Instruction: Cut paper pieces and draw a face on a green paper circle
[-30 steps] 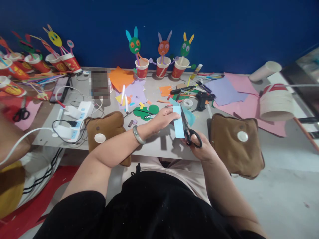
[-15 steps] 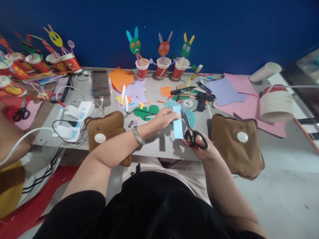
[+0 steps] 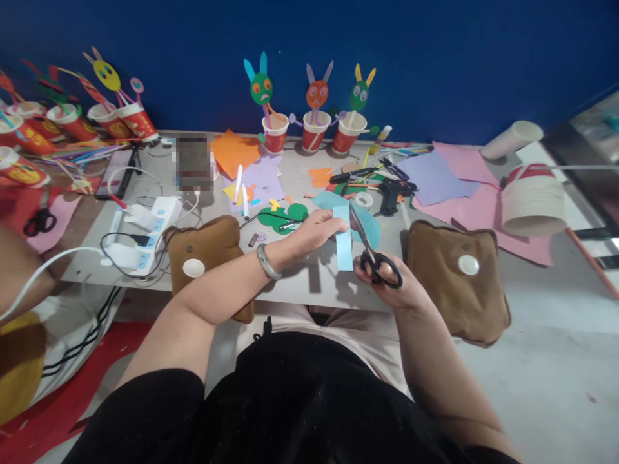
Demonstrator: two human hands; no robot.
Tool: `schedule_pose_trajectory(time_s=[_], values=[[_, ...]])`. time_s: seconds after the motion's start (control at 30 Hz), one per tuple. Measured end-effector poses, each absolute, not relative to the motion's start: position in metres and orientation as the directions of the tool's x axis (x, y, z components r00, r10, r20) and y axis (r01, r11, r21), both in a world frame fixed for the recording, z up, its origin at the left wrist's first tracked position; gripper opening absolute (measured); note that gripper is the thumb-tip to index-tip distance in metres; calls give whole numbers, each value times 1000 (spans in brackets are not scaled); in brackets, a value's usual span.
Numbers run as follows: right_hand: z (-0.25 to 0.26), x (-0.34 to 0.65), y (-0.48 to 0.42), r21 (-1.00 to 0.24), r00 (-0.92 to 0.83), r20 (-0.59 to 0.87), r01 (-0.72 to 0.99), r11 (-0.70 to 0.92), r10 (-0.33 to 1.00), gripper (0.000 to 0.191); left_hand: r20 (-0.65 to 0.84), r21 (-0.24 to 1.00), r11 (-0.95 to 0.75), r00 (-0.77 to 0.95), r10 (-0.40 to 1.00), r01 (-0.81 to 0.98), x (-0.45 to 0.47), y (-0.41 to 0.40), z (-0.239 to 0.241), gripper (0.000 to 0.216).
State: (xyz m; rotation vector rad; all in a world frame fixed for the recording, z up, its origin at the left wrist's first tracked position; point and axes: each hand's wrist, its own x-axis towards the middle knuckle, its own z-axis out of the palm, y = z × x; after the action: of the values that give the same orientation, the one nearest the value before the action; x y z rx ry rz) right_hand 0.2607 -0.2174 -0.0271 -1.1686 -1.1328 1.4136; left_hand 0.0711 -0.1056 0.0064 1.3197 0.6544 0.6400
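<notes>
My left hand (image 3: 316, 231) pinches a light blue paper strip (image 3: 343, 247) by its upper left edge and holds it above the table's front edge. Black-handled scissors (image 3: 374, 256) are gripped in my right hand (image 3: 394, 287), fingers through the loops. The blades point up and away, lying along the strip's right side. A larger light blue paper piece (image 3: 368, 225) shows just behind the blades.
Two brown pads (image 3: 459, 277) (image 3: 206, 248) lie at the grey table's (image 3: 309, 287) front. Three red cups with paper bunny figures (image 3: 313, 129) stand by the blue wall. A glue gun (image 3: 391, 192), coloured paper sheets (image 3: 445, 174), a power strip (image 3: 145, 235) and a white roll (image 3: 532, 203) lie around. Another person sits at left.
The scissors have tilted so the handles moved right and the blades angle along the strip's right edge. My left hand and the strip have stayed almost in place.
</notes>
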Motion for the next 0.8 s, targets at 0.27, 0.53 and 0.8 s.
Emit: schedule_pose_trajectory(time_s=[0.27,0.53,0.8], values=[[-25,262,-217,-985,-119,-100,-126,-115,988,71,-42,997,74,667,743,-19,68,-107,10,42],[-26,261,-217,-983,-111,-83,-154,-100,990,73,-28,980,160,708,706,-121,72,-104,0,24],[-28,266,-220,-974,-164,-59,-205,-92,985,65,-67,973,206,723,687,-105,73,-102,-6,21]])
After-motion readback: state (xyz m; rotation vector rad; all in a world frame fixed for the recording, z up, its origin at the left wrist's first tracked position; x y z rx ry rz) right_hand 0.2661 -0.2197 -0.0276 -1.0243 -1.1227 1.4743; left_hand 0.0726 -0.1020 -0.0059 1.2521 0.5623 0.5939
